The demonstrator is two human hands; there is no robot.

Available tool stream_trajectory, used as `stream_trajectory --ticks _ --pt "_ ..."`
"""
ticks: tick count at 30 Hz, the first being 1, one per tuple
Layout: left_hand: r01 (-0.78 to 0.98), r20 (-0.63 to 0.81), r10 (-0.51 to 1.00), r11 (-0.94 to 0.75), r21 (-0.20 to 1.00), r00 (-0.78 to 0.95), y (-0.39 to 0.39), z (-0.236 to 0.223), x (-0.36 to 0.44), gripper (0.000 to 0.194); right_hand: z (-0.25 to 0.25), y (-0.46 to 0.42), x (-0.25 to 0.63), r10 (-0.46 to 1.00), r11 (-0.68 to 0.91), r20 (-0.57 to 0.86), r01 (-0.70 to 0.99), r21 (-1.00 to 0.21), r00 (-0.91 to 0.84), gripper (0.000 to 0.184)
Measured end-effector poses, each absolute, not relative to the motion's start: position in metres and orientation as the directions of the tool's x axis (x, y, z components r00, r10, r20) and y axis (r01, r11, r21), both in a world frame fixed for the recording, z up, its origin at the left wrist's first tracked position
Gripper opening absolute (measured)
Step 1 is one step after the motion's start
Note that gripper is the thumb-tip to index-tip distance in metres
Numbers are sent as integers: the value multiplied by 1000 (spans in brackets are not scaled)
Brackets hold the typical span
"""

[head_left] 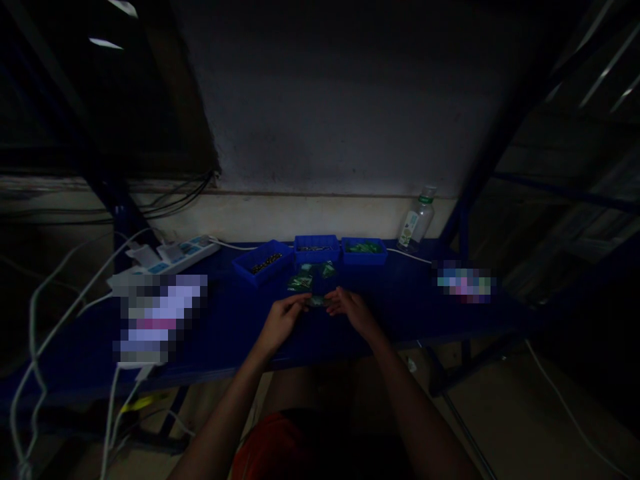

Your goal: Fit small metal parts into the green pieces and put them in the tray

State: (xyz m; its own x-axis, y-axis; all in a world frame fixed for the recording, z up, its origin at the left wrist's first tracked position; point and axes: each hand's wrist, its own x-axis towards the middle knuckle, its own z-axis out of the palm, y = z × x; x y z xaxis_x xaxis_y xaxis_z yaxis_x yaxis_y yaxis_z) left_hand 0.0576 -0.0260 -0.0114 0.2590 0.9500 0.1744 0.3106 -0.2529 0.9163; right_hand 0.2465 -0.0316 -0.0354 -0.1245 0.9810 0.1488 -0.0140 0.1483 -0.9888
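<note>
At the near edge, the person's forearms are extending over the front of a blue worktop, with red cloth showing below between them. The left hand and the right hand are facing each other palm-inward near the middle of the worktop, with fingers partly curled and the gap between them narrow. A small greenish packet is lying between the two sets of fingertips, one hand at each end; the dim light is not letting the viewer tell whether the fingers are pinching it or only touching it. To the left, a pixelated object is occupying the worktop; to the right, a second pixelated patch is sitting well apart from the hands. Just beyond the hands, a group of green packets is lying in front of the bins. Farther back, three blue bins are standing side by side: the left bin, angled, is containing small parts; the middle bin is containing thin pale pieces; the right bin is containing green material. A white power strip is lying at rear left, and a clear bottle is standing at rear right before the wall.
</note>
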Motion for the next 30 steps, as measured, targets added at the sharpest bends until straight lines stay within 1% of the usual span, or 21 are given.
stream_trajectory --ticks 4,8,9,12,14,17,21,23,27,30 --pt "260 146 943 -228 938 301 -27 -13 60 39 -39 -32 248 960 250 233 97 -963 -158 26" --pt "216 144 951 -206 954 273 -27 -15 62 57 -40 -32 248 959 260 244 107 -960 -142 21" --pt "217 141 953 -203 955 269 -26 -16 62 56 -40 -32 248 961 258 243 107 -960 -135 20" --pt "239 120 946 -197 951 302 -25 -18 61 37 -40 -32 248 963 255 245 87 -963 -113 20" --pt "248 123 937 -211 946 327 -26 -17 61 29 -42 -31 247 963 259 251 83 -962 -99 20" --pt "267 148 930 -245 932 337 -29 -13 61 27 -45 -29 245 965 261 254 131 -956 -70 17" --pt "304 161 917 -280 911 364 -35 -7 61 28 -43 -29 243 944 327 327 306 -894 -51 14" --pt "316 177 908 -308 897 380 -37 -6 62 28 -39 -33 243 931 364 352 343 -866 -99 16" --pt "304 227 873 -378 874 432 -38 -5 62 27 -30 -41 242 918 356 282 267 -896 -278 27" --pt "285 259 831 -435 854 492 -38 -3 63 26 -28 -44 243 919 344 256 292 -892 -299 25"
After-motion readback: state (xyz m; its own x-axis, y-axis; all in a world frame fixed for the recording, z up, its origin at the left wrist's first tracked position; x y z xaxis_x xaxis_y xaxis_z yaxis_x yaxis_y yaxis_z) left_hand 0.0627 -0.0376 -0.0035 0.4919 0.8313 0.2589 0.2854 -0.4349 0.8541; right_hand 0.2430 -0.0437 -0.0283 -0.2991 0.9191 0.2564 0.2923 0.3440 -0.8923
